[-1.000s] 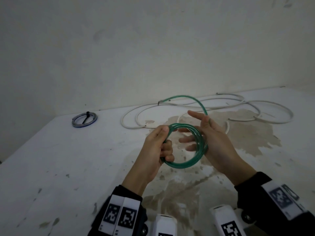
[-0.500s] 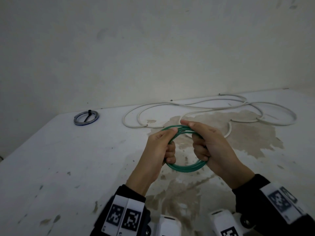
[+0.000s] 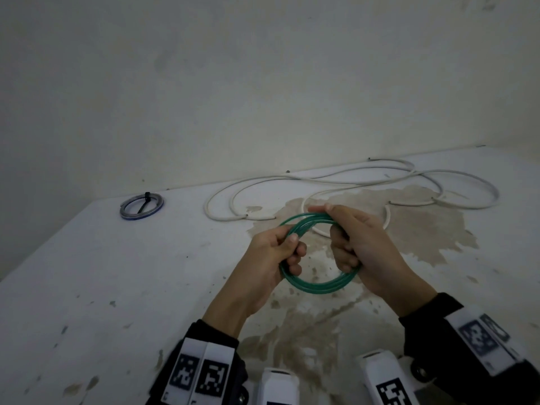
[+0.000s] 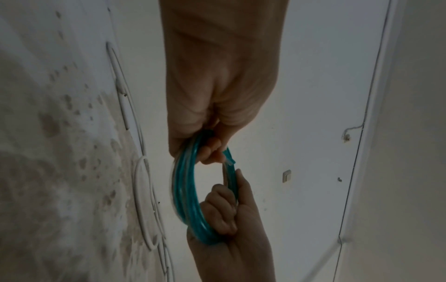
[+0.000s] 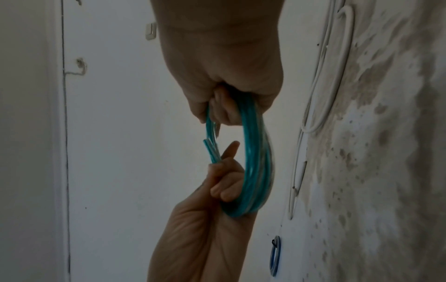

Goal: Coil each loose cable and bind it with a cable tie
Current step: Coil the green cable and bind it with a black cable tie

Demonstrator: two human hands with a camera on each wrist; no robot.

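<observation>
A green cable (image 3: 317, 285) is wound into a small coil of several turns, held above the stained table. My left hand (image 3: 280, 249) grips the coil's left side with fingers curled round the strands. My right hand (image 3: 355, 244) grips the right side the same way. In the left wrist view the green coil (image 4: 183, 190) runs between both fists, and a cut end (image 4: 229, 158) sticks out by my left fingers. In the right wrist view the green coil (image 5: 257, 162) shows a free end (image 5: 210, 150) near the left hand's thumb.
A long white cable (image 3: 365, 182) lies loose in wide loops at the back of the table (image 3: 87, 287). A blue-grey coil bound with a black tie (image 3: 141, 205) rests at the back left by the wall. White devices (image 3: 279, 387) sit at the table's near edge.
The last green loop that arched toward the back has been drawn into the coil. My right hand went from spread fingers to a closed grip on the coil's right side.
</observation>
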